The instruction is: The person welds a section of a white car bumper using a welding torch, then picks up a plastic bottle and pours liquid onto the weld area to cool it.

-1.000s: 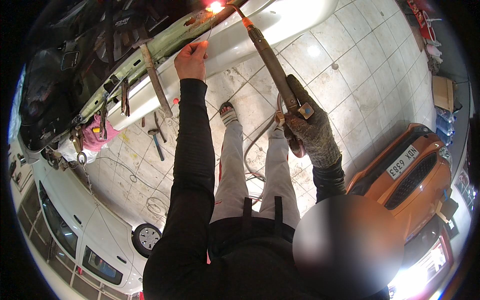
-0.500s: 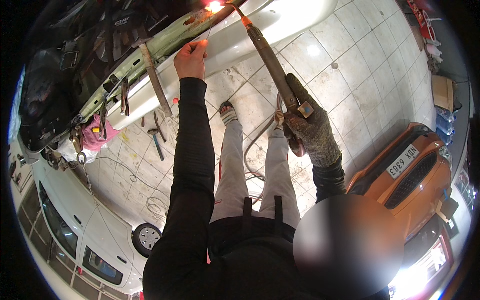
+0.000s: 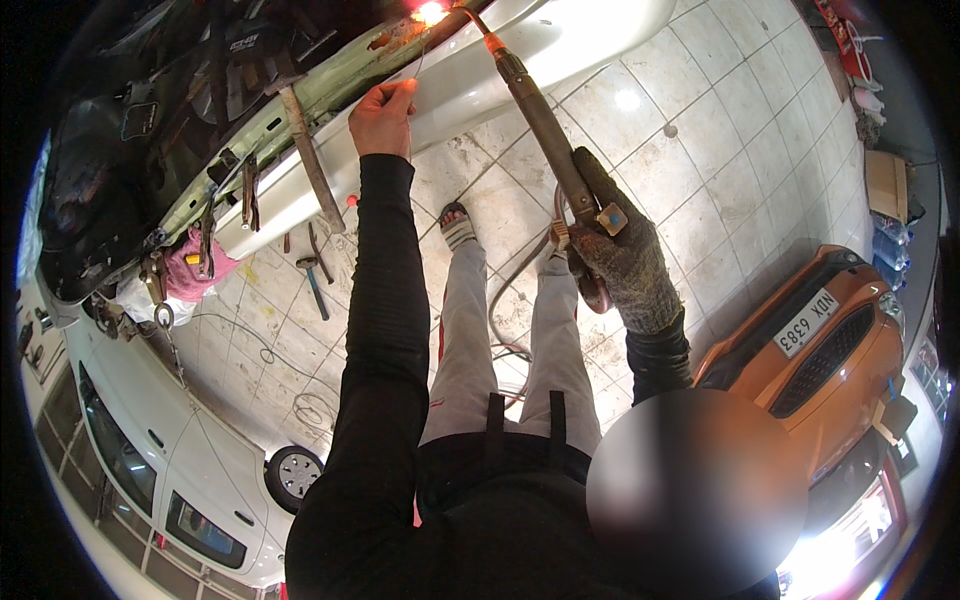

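My gloved right hand is closed round the handle of a gas welding torch. The torch's bent tip reaches up to a bright flame at the rusty edge of a car body panel. Bare and pinched, my left hand holds a thin welding rod whose upper end meets the glow. Just below that hand runs the white outer panel of the same car. Glare hides the exact spot where rod, flame and metal come together.
A hammer leans on the car's sill, with locking pliers clamped farther left. Another hammer lies on the tiled floor. Hoses trail between my legs. An orange car stands right, a white car left.
Almost nothing differs. Both hands hold their places, and the torch flame stays at the same spot on the panel edge.
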`<state>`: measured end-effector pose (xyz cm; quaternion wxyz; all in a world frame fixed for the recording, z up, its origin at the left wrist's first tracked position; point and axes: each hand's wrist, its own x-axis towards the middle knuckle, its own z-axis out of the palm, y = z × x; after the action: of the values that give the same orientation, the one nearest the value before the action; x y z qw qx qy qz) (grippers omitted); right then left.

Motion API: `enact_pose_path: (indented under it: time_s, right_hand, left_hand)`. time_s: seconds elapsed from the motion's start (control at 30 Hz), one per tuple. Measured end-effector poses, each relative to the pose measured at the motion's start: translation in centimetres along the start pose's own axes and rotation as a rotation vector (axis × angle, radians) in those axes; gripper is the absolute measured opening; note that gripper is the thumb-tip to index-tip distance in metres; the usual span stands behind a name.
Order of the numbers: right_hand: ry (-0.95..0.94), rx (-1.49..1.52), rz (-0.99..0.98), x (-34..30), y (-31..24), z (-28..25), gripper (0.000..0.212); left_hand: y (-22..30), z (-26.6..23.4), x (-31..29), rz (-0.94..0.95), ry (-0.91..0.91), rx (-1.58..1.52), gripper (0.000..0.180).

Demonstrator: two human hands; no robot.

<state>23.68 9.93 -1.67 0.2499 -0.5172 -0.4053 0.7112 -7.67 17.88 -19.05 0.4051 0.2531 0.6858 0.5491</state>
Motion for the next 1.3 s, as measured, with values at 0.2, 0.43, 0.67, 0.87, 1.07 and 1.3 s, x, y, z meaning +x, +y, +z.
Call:
enact_pose_path:
  time_s: [0.2,0.43,0.67,0.87,1.07,1.3]
  right_hand:
    - [0.000,0.006,0.067,-0.1,-0.7,0.3,0.080]
    - [-0.021,0.059,-0.002,-0.2,0.5,0.0,0.077]
    - [-0.023,0.021,0.051,-0.3,-0.1,0.1,0.077]
    - [-0.021,-0.007,0.028,-0.2,0.6,0.0,0.076]
    - [-0.021,-0.007,0.059,-0.3,0.0,0.1,0.075]
    - [-0.024,-0.016,0.036,-0.3,0.1,0.1,0.075]
  left_hand:
    - [-0.2,-0.3,0.1,-0.007,-0.029,-0.025,0.018]
    - [-0.1,-0.2,0.3,-0.006,-0.040,0.007,0.020]
    - [0.1,0.1,0.1,0.009,-0.001,-0.004,0.018]
    - [0.4,0.3,0.0,0.004,0.009,-0.004,0.018]
    - [0.6,0.3,-0.1,-0.008,0.012,-0.013,0.017]
    - [0.1,0.2,0.1,-0.012,0.001,-0.072,0.015]
